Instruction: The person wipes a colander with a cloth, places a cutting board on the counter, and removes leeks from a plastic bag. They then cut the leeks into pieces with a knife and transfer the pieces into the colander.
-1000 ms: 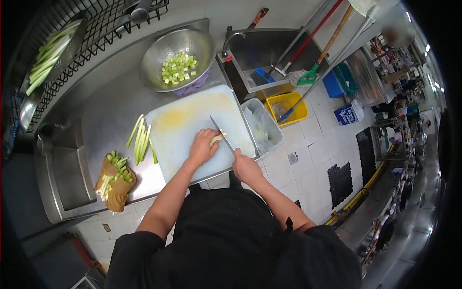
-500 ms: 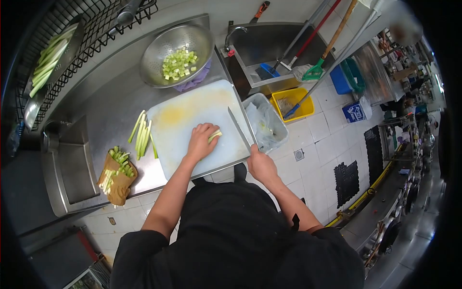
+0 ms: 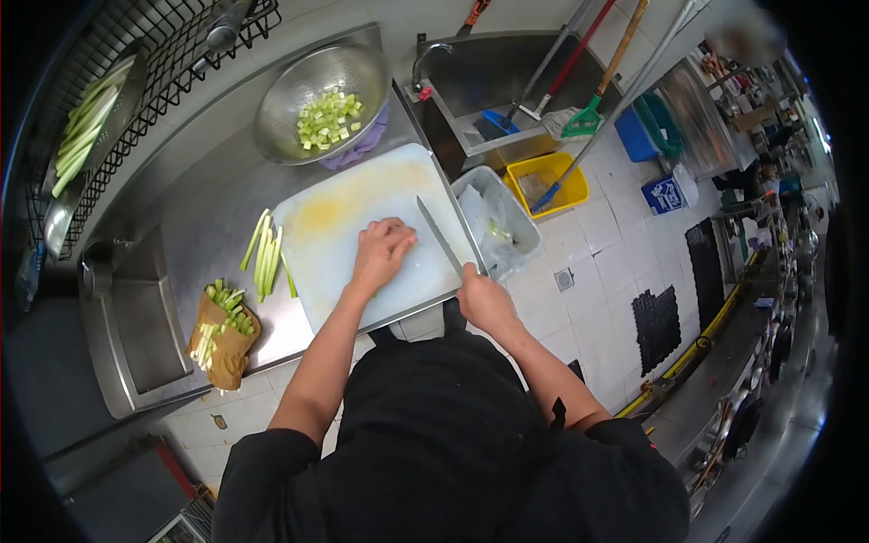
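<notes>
My left hand (image 3: 384,252) is over the middle of the white cutting board (image 3: 330,262), its fingers bent; a bit of green shows below the palm, and what the fingers hold, if anything, is hidden. My right hand (image 3: 484,297) grips a long knife (image 3: 441,233) at the board's right edge, the blade lying over the board and pointing up and left. Green stalks (image 3: 268,257) lie beside the board's left edge. Behind the board, a metal colander (image 3: 323,104) holds cut green pieces (image 3: 328,119). A brown paper wrapper (image 3: 228,362) with more stalks sits farther left.
A purple cloth (image 3: 362,145) lies by the colander. Sinks stand at the left (image 3: 149,317) and back right (image 3: 507,77). Right of the board are a lined bin (image 3: 498,222) and a yellow bucket (image 3: 575,195) on the floor. A rack (image 3: 190,54) holds more stalks.
The pale green piece that showed at my left fingertips is no longer there, and a lined bin shows light green bits. The knife has shifted slightly left with my right hand.
</notes>
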